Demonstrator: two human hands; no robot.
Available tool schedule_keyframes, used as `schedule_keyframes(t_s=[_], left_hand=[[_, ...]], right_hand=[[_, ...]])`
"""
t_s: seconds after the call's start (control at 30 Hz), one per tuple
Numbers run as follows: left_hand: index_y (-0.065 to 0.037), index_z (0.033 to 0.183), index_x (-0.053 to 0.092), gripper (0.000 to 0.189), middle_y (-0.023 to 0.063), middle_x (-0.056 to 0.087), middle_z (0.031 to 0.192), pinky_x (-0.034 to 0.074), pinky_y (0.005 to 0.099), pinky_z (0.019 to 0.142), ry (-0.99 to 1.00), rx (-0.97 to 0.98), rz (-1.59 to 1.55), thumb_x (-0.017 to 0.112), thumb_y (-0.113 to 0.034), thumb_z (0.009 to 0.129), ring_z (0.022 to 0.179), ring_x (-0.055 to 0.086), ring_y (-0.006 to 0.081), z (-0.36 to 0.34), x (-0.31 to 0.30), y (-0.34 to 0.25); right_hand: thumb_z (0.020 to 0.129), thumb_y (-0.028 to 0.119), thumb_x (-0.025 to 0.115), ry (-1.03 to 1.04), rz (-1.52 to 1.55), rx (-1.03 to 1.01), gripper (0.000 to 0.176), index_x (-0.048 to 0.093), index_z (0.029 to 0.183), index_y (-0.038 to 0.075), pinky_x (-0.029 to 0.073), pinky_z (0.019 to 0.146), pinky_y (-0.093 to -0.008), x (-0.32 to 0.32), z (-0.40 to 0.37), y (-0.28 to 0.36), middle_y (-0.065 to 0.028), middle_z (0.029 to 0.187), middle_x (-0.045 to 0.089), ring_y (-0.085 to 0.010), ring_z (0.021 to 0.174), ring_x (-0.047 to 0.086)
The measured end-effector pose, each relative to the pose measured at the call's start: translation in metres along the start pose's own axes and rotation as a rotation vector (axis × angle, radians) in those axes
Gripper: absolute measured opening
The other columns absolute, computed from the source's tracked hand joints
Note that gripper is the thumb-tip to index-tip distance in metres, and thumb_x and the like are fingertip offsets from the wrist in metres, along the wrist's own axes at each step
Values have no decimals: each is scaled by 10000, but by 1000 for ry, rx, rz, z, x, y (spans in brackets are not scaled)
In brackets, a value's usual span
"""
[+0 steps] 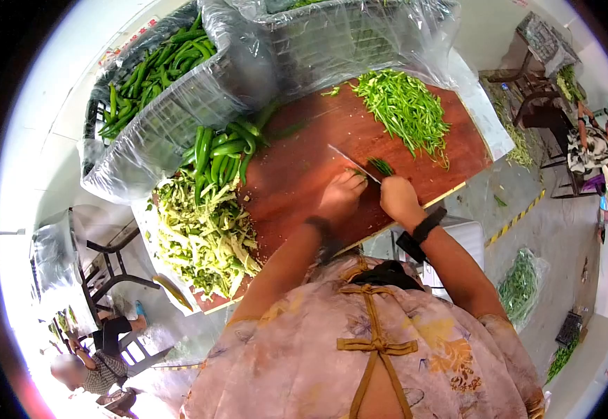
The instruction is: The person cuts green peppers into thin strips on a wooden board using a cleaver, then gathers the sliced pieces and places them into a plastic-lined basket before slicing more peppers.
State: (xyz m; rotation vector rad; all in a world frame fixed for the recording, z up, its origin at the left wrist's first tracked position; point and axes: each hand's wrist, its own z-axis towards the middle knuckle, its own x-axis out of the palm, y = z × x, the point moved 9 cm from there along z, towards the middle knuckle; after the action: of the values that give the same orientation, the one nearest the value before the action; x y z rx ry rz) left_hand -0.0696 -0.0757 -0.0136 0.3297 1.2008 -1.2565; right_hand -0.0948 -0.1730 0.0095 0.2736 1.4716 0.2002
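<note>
My right hand is closed on the handle of a knife, its blade slanting up and left over the reddish-brown board. Beside the blade lies a small bunch of dark green pepper strips. My left hand rests on the board left of the blade, fingers curled together at a small green piece, probably pepper, mostly hidden. Beyond my right hand is a heap of shredded green pepper. Whole green peppers lie at the board's left side, above a pile of pale yellow-green scraps.
A plastic-lined crate of green peppers stands at the far left, beside another lined crate. A bag of greens is on the floor at right. People sit at lower left and far right.
</note>
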Motion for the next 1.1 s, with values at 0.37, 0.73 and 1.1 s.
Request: schedule_keyframes(t_s=[0.37, 0.73, 1.1], left_hand=[[-17, 1038, 615, 349, 84, 588, 1069, 425, 374, 911, -27, 17, -24, 554, -48, 696, 1064, 523, 261, -4, -8, -5], [-15, 1036, 617, 342, 79, 582, 1061, 427, 367, 908, -48, 6, -41, 537, -49, 705, 1038, 526, 248, -1, -16, -5], [-2, 1029, 605, 353, 91, 560, 1018, 428, 362, 915, -71, 25, -94, 558, -38, 681, 1037, 520, 265, -3, -23, -7]], right_hand=[[789, 162, 585, 66, -35, -3, 183, 617, 703, 3, 497, 616, -474, -6, -32, -9, -219, 711, 607, -398, 672, 609], [715, 50, 553, 21, -13, -25, 105, 614, 642, 6, 499, 606, -476, 0, -7, 7, -223, 681, 603, -399, 656, 609], [788, 158, 595, 56, -15, 23, 203, 621, 680, -12, 475, 606, -482, -7, -8, -4, -226, 697, 595, -416, 663, 587]])
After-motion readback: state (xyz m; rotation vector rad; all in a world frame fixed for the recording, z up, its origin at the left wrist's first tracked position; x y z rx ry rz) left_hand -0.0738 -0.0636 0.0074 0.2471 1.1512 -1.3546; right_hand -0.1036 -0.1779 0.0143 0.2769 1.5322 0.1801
